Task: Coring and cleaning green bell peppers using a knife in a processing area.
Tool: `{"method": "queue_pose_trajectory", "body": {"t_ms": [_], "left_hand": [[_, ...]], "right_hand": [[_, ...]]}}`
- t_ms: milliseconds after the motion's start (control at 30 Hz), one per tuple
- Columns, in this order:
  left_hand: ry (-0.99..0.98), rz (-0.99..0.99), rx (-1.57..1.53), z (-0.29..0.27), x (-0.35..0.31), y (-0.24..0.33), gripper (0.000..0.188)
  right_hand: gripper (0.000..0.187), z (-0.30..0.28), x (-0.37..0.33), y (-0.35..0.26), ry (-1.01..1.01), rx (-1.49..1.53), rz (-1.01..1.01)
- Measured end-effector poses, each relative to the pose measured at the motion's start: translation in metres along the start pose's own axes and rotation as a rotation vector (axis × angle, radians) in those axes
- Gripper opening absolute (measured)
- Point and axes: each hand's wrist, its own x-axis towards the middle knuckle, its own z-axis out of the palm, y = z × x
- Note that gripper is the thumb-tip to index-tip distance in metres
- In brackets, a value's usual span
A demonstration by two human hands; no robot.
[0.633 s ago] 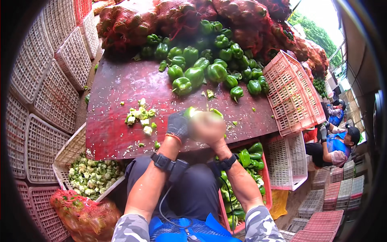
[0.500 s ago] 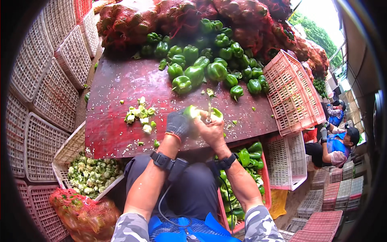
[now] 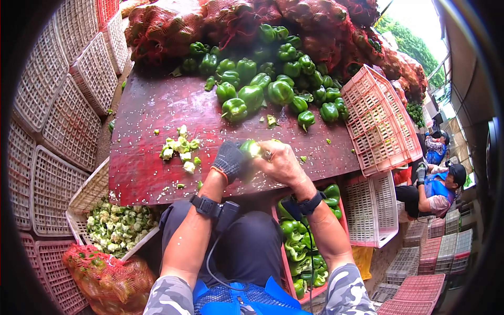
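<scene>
My left hand, in a dark knit glove, is closed around a green bell pepper whose pale cut side faces right. Bare and curled, my right hand presses against that cut side. A small dark metal end shows between its fingers; the rest of this slim metal tool is hidden. To the left on the red board lies a small heap of pale pepper cores. Whole green bell peppers are piled beyond my hands.
Pepper pieces fill a red crate beside my right leg. Cores fill a whitish crate at left. A tilted pink crate leans at the board's right edge. Red mesh sacks stand behind. Two people sit far right.
My right hand has turned, and the tool's upright metal shaft no longer shows. The green piece beside that hand is out of sight. The left hand keeps its pepper almost in place.
</scene>
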Motion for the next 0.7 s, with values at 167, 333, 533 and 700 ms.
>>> {"method": "queue_pose_trajectory", "body": {"t_ms": [167, 333, 533, 700], "left_hand": [[-0.127, 0.058, 0.029, -0.004, -0.005, 0.005, 0.015], [-0.113, -0.028, 0.017, 0.006, -0.007, 0.008, 0.018], [-0.185, -0.111, -0.075, 0.009, -0.009, 0.005, 0.017], [-0.209, -0.041, -0.1, -0.003, -0.009, 0.002, 0.016]], "right_hand": [[0.028, 0.006, -0.007, 0.011, 0.045, -0.111, -0.09], [0.025, 0.016, -0.008, 0.009, 0.192, -0.041, -0.121], [0.008, 0.034, -0.009, 0.005, 0.371, 0.287, 0.115], [0.011, 0.029, -0.008, 0.01, 0.261, 0.544, 0.191]]}}
